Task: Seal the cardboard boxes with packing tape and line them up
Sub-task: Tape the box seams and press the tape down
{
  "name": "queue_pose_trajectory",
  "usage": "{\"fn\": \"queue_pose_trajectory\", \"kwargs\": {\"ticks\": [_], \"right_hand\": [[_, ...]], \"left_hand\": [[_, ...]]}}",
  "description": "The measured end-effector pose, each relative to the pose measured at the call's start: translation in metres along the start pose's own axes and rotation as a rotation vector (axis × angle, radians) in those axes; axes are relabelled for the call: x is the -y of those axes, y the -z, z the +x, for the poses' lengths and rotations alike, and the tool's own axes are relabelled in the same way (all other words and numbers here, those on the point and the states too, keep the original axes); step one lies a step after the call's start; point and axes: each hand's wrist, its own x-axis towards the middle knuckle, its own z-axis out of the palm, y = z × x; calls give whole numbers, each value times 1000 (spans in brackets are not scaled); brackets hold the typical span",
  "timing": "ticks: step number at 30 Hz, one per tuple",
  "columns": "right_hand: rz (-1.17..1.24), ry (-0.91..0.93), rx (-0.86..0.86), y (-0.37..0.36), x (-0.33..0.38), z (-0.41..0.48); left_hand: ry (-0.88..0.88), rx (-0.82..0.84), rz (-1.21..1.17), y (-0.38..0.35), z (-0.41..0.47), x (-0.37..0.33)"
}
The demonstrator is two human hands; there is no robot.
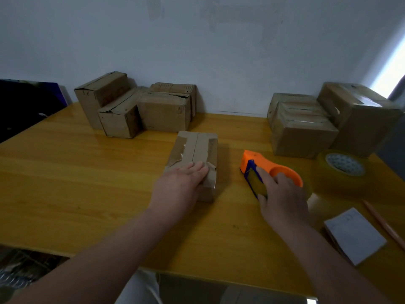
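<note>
A small cardboard box (198,148) lies in the middle of the wooden table (87,183), its top flaps closed with a seam down the centre and scraps of old tape at the sides. My left hand (182,183) rests flat on the box's near end, fingers straight. To the right, my right hand (282,200) grips an orange and blue tape dispenser (263,170) that sits on the table beside the box. A spare roll of clear packing tape (341,172) lies further right.
Several cardboard boxes (135,106) are piled against the wall at the back left. More boxes (317,121), with shiny tape on them, stand at the back right. A white notepad (355,235) and a pencil (383,224) lie near the right edge.
</note>
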Motion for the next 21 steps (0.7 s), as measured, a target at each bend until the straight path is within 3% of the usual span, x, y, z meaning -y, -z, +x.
{"fn": "queue_pose_trajectory", "kwargs": {"ticks": [3, 6, 11, 14, 21], "right_hand": [[8, -26, -43, 0, 5, -3], [113, 95, -130, 3, 21, -9], [356, 269, 161, 3, 62, -20], [451, 239, 249, -3, 78, -23], [293, 233, 214, 0, 63, -24]], "left_hand": [[-5, -4, -43, 0, -1, 5], [-26, 3, -80, 3, -3, 9], [-74, 53, -90, 8, -2, 11], [-84, 76, -86, 11, 0, 13], [-68, 117, -49, 17, 3, 9]]}}
